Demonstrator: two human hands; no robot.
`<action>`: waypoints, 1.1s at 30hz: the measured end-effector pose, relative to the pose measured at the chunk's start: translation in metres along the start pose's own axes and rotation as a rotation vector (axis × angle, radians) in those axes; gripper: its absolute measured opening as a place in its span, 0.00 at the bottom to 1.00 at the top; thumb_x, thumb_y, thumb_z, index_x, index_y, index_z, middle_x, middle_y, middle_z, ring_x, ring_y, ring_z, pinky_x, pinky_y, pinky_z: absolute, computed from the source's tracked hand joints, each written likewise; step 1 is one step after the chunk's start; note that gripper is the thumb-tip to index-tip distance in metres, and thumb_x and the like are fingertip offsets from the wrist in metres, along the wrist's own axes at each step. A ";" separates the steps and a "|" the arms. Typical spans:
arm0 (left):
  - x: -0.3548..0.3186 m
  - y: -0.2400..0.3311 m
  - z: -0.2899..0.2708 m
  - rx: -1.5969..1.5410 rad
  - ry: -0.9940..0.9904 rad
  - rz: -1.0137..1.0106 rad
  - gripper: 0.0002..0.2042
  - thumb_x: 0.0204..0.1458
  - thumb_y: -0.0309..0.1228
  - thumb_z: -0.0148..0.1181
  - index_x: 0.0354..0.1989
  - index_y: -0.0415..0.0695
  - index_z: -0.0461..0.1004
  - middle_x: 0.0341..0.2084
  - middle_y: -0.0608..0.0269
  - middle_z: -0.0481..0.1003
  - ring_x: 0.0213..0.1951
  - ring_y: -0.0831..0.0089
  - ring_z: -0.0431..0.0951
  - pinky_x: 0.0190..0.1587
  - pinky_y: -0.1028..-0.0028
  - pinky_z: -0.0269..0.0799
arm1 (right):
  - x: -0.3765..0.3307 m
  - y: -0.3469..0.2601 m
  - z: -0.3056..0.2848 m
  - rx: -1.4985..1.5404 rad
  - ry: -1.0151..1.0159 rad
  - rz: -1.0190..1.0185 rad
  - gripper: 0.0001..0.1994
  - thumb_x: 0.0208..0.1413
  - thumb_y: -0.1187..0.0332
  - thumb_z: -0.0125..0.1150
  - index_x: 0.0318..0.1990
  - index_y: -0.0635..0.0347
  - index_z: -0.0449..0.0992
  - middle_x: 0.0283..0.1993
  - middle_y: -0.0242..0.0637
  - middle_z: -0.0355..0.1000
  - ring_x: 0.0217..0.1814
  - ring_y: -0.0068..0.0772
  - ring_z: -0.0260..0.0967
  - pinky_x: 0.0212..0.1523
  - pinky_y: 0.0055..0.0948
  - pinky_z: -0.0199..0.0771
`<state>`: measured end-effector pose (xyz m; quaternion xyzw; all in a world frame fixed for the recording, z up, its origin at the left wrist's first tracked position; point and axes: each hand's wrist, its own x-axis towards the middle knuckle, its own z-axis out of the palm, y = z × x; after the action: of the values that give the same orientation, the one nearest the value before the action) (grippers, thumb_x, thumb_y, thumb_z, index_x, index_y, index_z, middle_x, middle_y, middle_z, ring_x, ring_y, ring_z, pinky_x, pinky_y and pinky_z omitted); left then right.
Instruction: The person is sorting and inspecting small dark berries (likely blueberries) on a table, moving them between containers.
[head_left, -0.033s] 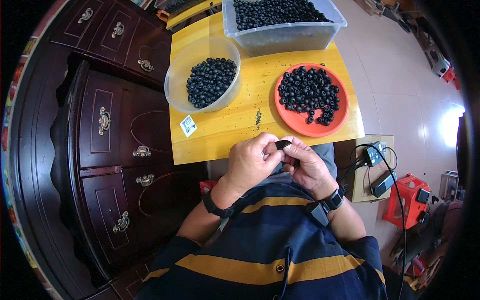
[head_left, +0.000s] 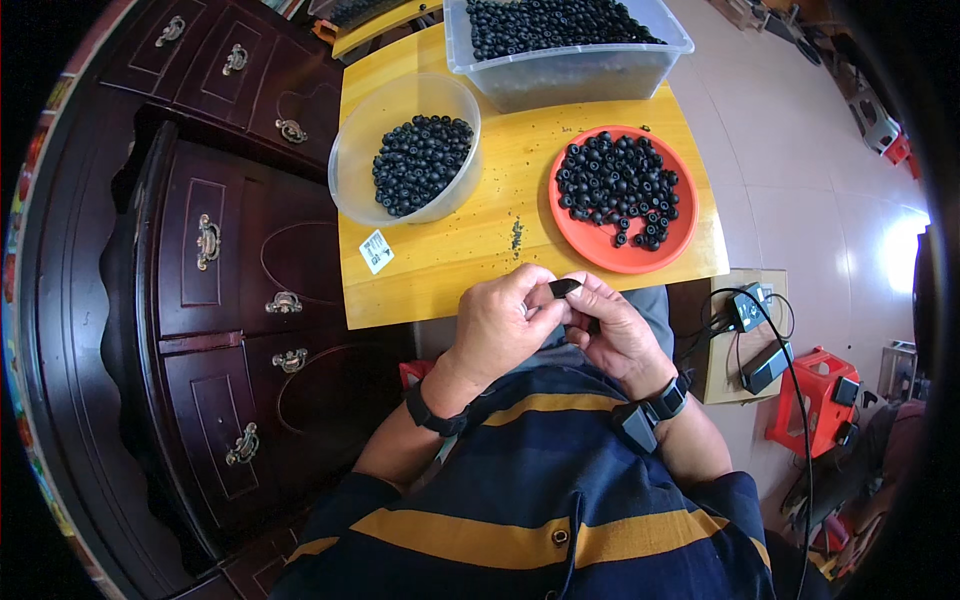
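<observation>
The 2 hands meet fingertip to fingertip just past the near edge of the yellow table (head_left: 420,285), with 1 small dark piece (head_left: 565,287) at the point where they come together. The left hand (head_left: 500,325) has its thumb and index finger drawn nearly closed, and the dark piece shows pinched at their tips. The right hand (head_left: 620,330) is bunched close beside it, thumb and fingers bent inward and touching the same piece at its other end (whether they clamp it or only steady it, I cannot tell). The curled fingers hide part of what lies between the palms. Beyond the grip and a little to the right, near the fingers, sits the red plate (head_left: 625,258) of small black beads (head_left: 615,180). Beyond and to the left is the round clear tub (head_left: 350,165), partly filled with similar beads. Farthest ahead of the grip stands the rectangular clear bin (head_left: 580,82), heaped with more. Dark crumbs (head_left: 517,235) lie ahead and slightly left of the fingertips.
</observation>
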<state>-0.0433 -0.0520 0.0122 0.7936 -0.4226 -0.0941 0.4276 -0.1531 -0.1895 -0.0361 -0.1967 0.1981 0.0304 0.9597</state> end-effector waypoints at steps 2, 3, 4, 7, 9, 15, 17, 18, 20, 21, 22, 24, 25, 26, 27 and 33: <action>-0.001 -0.001 -0.001 -0.034 -0.009 -0.023 0.09 0.49 0.24 0.70 0.35 0.41 0.75 0.16 0.70 0.71 0.18 0.82 0.68 0.22 0.77 0.64 | 0.000 0.000 -0.001 -0.014 -0.015 -0.011 0.05 0.65 0.67 0.60 0.43 0.55 0.76 0.34 0.24 0.73 0.33 0.12 0.71 0.22 0.11 0.62; -0.001 -0.002 -0.003 -0.139 -0.034 -0.074 0.09 0.50 0.25 0.70 0.35 0.41 0.75 0.17 0.73 0.70 0.19 0.84 0.66 0.23 0.78 0.62 | 0.000 0.000 0.000 -0.018 -0.014 -0.019 0.05 0.65 0.66 0.61 0.43 0.56 0.76 0.33 0.23 0.72 0.30 0.12 0.68 0.21 0.11 0.61; -0.002 -0.003 -0.003 -0.243 -0.058 -0.125 0.09 0.51 0.25 0.71 0.35 0.41 0.75 0.18 0.75 0.70 0.20 0.87 0.64 0.23 0.80 0.61 | -0.001 0.001 0.001 -0.023 -0.014 -0.028 0.06 0.65 0.66 0.61 0.43 0.56 0.75 0.31 0.23 0.71 0.28 0.11 0.65 0.20 0.11 0.60; -0.004 -0.010 -0.003 -0.439 -0.109 -0.196 0.07 0.53 0.26 0.69 0.37 0.41 0.76 0.20 0.78 0.70 0.22 0.90 0.64 0.24 0.82 0.59 | -0.001 0.003 0.002 0.000 -0.031 -0.055 0.06 0.64 0.66 0.62 0.43 0.57 0.75 0.32 0.24 0.71 0.26 0.11 0.61 0.20 0.11 0.58; -0.004 -0.012 -0.001 -0.555 -0.109 -0.213 0.06 0.55 0.26 0.67 0.37 0.41 0.76 0.20 0.78 0.70 0.22 0.90 0.64 0.24 0.83 0.59 | -0.002 0.002 0.003 0.007 -0.032 -0.053 0.06 0.64 0.66 0.62 0.44 0.57 0.75 0.33 0.25 0.72 0.27 0.12 0.61 0.20 0.11 0.57; -0.003 -0.009 -0.009 -0.669 -0.160 -0.350 0.05 0.60 0.30 0.62 0.38 0.42 0.76 0.21 0.75 0.72 0.21 0.89 0.66 0.23 0.85 0.61 | -0.002 0.003 0.000 0.092 -0.052 0.019 0.06 0.65 0.66 0.60 0.45 0.56 0.75 0.36 0.27 0.72 0.27 0.13 0.61 0.22 0.12 0.57; -0.003 -0.010 -0.010 -0.674 -0.160 -0.366 0.05 0.61 0.30 0.61 0.38 0.43 0.76 0.22 0.75 0.72 0.21 0.89 0.66 0.23 0.85 0.61 | -0.002 0.003 0.001 0.110 -0.069 0.040 0.06 0.65 0.66 0.60 0.45 0.56 0.74 0.37 0.27 0.72 0.28 0.13 0.61 0.22 0.12 0.57; -0.002 -0.010 -0.012 -0.649 -0.165 -0.375 0.05 0.60 0.30 0.62 0.38 0.42 0.76 0.22 0.75 0.73 0.21 0.88 0.66 0.23 0.84 0.61 | -0.002 0.002 0.003 0.126 -0.074 0.054 0.06 0.66 0.66 0.60 0.45 0.56 0.74 0.37 0.27 0.72 0.29 0.13 0.61 0.22 0.12 0.58; -0.003 -0.016 -0.011 -0.624 -0.168 -0.384 0.05 0.60 0.30 0.62 0.38 0.42 0.76 0.23 0.75 0.74 0.21 0.87 0.65 0.23 0.83 0.61 | -0.002 0.002 0.004 0.142 -0.080 0.070 0.06 0.66 0.65 0.59 0.45 0.56 0.74 0.37 0.27 0.72 0.29 0.13 0.61 0.23 0.12 0.58; -0.002 -0.021 -0.008 -0.546 -0.135 -0.243 0.07 0.59 0.32 0.64 0.37 0.41 0.76 0.23 0.73 0.74 0.21 0.85 0.66 0.23 0.81 0.62 | -0.001 0.004 0.002 0.175 -0.085 0.072 0.07 0.66 0.65 0.59 0.45 0.55 0.74 0.37 0.26 0.71 0.29 0.13 0.61 0.23 0.12 0.58; -0.003 -0.024 -0.007 -0.466 -0.101 -0.104 0.09 0.58 0.33 0.65 0.35 0.40 0.75 0.22 0.71 0.74 0.21 0.84 0.67 0.24 0.79 0.63 | 0.000 0.005 0.002 0.209 -0.091 0.074 0.07 0.66 0.65 0.59 0.45 0.55 0.74 0.37 0.25 0.71 0.30 0.13 0.61 0.23 0.12 0.58; -0.003 -0.021 -0.011 -0.315 -0.137 -0.089 0.11 0.57 0.35 0.67 0.34 0.39 0.75 0.21 0.69 0.74 0.21 0.83 0.67 0.24 0.77 0.65 | 0.000 0.004 0.000 0.195 -0.080 0.088 0.07 0.66 0.65 0.59 0.46 0.55 0.74 0.36 0.24 0.70 0.29 0.12 0.61 0.23 0.12 0.58; -0.002 -0.018 -0.013 -0.164 -0.174 -0.074 0.14 0.56 0.37 0.69 0.33 0.39 0.75 0.20 0.66 0.74 0.21 0.81 0.68 0.24 0.76 0.66 | -0.001 0.003 0.000 0.182 -0.069 0.100 0.07 0.66 0.65 0.59 0.46 0.55 0.74 0.36 0.23 0.69 0.29 0.12 0.61 0.23 0.12 0.58; -0.002 -0.018 -0.012 -0.165 -0.174 -0.076 0.14 0.56 0.37 0.69 0.33 0.39 0.75 0.20 0.66 0.74 0.21 0.81 0.68 0.24 0.76 0.66 | -0.001 0.003 0.000 0.182 -0.068 0.102 0.07 0.66 0.65 0.59 0.46 0.55 0.74 0.36 0.23 0.69 0.29 0.12 0.61 0.23 0.12 0.58; -0.002 -0.018 -0.012 -0.139 -0.178 -0.084 0.15 0.54 0.39 0.70 0.32 0.39 0.75 0.19 0.64 0.74 0.20 0.81 0.69 0.24 0.75 0.67 | -0.002 0.003 0.002 0.189 -0.063 0.101 0.07 0.66 0.65 0.58 0.47 0.55 0.74 0.35 0.23 0.69 0.29 0.12 0.61 0.23 0.12 0.58; -0.001 -0.014 -0.009 -0.071 -0.147 -0.025 0.18 0.52 0.43 0.72 0.31 0.40 0.75 0.18 0.61 0.75 0.18 0.76 0.72 0.23 0.74 0.68 | 0.000 0.004 0.004 0.188 -0.055 0.101 0.07 0.67 0.66 0.58 0.47 0.56 0.73 0.34 0.24 0.69 0.29 0.11 0.63 0.23 0.12 0.61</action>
<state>-0.0307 -0.0418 0.0071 0.7742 -0.4392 -0.1725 0.4219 -0.1528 -0.1843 -0.0345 -0.0947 0.1832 0.0652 0.9763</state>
